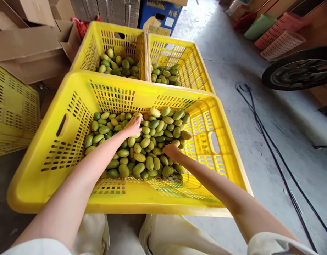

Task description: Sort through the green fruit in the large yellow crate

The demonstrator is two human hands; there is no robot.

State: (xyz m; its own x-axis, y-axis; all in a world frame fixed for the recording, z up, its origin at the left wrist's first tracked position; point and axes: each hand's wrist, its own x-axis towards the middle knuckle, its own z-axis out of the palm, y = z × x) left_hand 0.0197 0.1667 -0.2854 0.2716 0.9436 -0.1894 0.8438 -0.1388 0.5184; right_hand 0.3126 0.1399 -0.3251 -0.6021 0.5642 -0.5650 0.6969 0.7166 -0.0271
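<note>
A big yellow plastic crate (73, 117) stands in front of me, its floor covered with several small green and yellowish oval fruits (150, 156). My left hand (133, 126) reaches into the far middle of the pile, fingers curled down over a yellowish fruit. My right hand (172, 151) rests on the pile's right side, fingers bent down among the fruits; what it holds, if anything, is hidden.
Two more yellow crates (110, 39) (191, 58) with fewer fruits stand behind. Cardboard boxes (25, 49) are at the far left, another yellow crate (11, 106) at left. Black cables (270, 148) run across the concrete floor at right, near a wheel (299, 71).
</note>
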